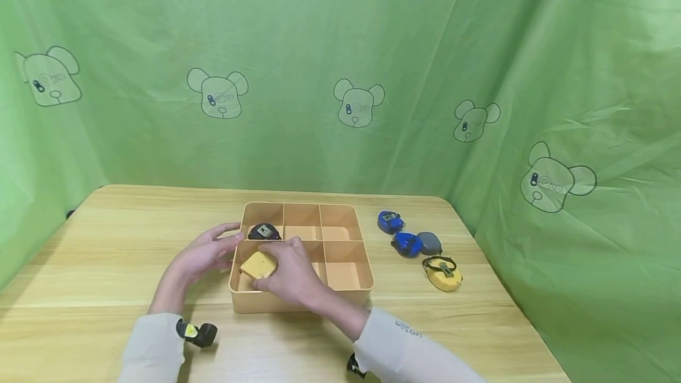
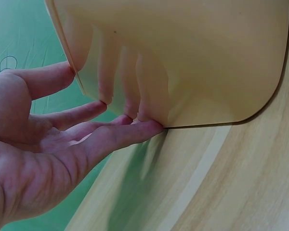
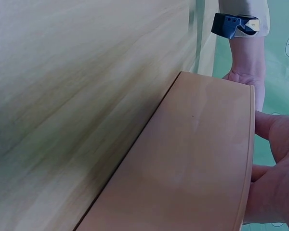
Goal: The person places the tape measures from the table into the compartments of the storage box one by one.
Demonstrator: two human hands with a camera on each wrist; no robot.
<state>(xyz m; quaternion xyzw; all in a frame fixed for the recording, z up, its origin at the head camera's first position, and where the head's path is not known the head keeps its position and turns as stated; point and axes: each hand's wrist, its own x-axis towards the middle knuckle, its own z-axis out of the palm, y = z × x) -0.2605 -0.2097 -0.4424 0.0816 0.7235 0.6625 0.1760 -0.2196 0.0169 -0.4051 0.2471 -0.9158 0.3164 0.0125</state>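
While the left hand rests straight fingers against the left wall of the divided tray, the right hand pinches a yellow tape measure over the near-left compartment, its long axis running left to right, tilted toward the tray's far-right

Backdrop: green cloth curtain, creased, printed with outlined bear heads, hung behind and along both sides | Furniture: light wooden table, striped grain, rounded far corners, set close against the cloth | Light: even, soft, faint shadows on tabletop
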